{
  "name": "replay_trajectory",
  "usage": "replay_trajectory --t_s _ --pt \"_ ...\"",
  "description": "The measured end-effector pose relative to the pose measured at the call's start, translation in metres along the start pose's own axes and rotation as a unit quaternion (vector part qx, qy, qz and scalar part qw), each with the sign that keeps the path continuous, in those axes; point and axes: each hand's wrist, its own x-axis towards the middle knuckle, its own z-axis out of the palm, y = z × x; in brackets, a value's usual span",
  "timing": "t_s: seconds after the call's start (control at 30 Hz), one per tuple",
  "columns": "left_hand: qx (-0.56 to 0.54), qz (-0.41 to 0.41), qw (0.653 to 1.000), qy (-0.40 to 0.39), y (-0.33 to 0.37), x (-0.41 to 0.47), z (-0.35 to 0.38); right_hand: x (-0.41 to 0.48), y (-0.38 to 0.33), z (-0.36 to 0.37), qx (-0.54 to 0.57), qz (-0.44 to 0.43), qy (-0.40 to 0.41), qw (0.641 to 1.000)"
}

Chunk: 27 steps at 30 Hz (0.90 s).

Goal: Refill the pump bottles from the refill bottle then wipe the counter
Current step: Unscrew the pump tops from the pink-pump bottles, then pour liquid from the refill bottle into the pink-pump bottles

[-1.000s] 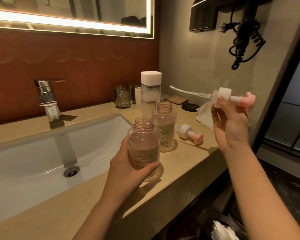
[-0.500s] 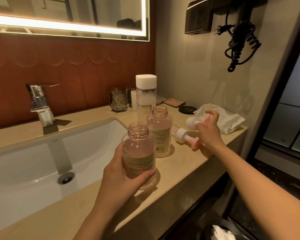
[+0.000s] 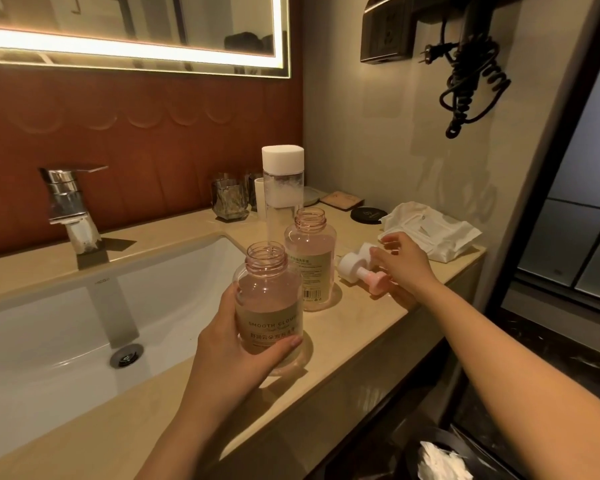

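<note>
now, left hand [image 3: 229, 344] gripping pump bottle [image 3: 269, 306], right hand [image 3: 406, 265] relaxed above pumps [image 3: 352, 268]

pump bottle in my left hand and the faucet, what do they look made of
The pump bottle: probably clear, pink-tinted plastic with a glossy finish; the liquid shows through and the open neck has moulded threads. The faucet: metal, seemingly polished chrome; it gives bright mirror-like reflections.

Second pump head [image 3: 363, 250] half-hidden, perhaps — mirror [image 3: 136, 26] cropped
</note>
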Motion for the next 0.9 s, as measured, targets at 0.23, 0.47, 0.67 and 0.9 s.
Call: replay_trajectory --t_s 0.23,0.47,0.67,0.9 --pt "0.014 0.000 1.000 0.000 0.001 0.000 0.000 -0.007 -0.034 -0.008 -0.002 -0.070 0.043 0.997" --pt "0.000 -0.009 1.000 -0.025 -0.001 0.000 -0.001 -0.004 -0.132 0.000 0.018 -0.166 -0.041 0.985" --pt "0.006 -0.026 0.999 -0.037 0.000 -0.001 0.000 0.012 -0.187 0.025 -0.022 -0.160 -0.155 0.975" --pt "0.044 -0.034 0.998 -0.013 -0.003 0.002 0.000 0.029 -0.190 0.062 -0.105 -0.134 -0.136 0.976"
